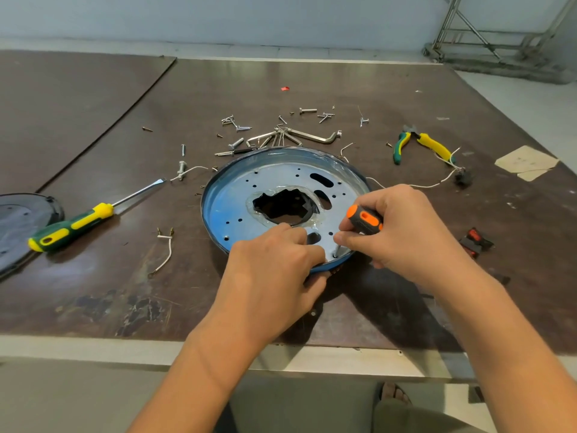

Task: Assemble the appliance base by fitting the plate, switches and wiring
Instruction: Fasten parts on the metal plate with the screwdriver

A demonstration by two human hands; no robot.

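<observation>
A round blue metal plate (237, 195) with several holes and a torn centre opening lies on the brown table. My left hand (274, 264) grips its near rim, fingers curled over the edge. My right hand (402, 226) holds a short orange-and-black screwdriver (363, 218). Its tip stands in a hole near the plate's near edge. A black switch on white wires (463, 177) lies to the right. A red rocker switch (476, 241) rests further right of my right hand. A short white wire with terminals (165, 248) lies left of the plate.
A green-yellow flat screwdriver (78, 225) lies at the left beside a dark round cover (18, 226). Loose screws and hex keys (281, 135) are scattered behind the plate. Green-yellow pliers (421, 143) and a paper scrap (526, 162) lie at the right.
</observation>
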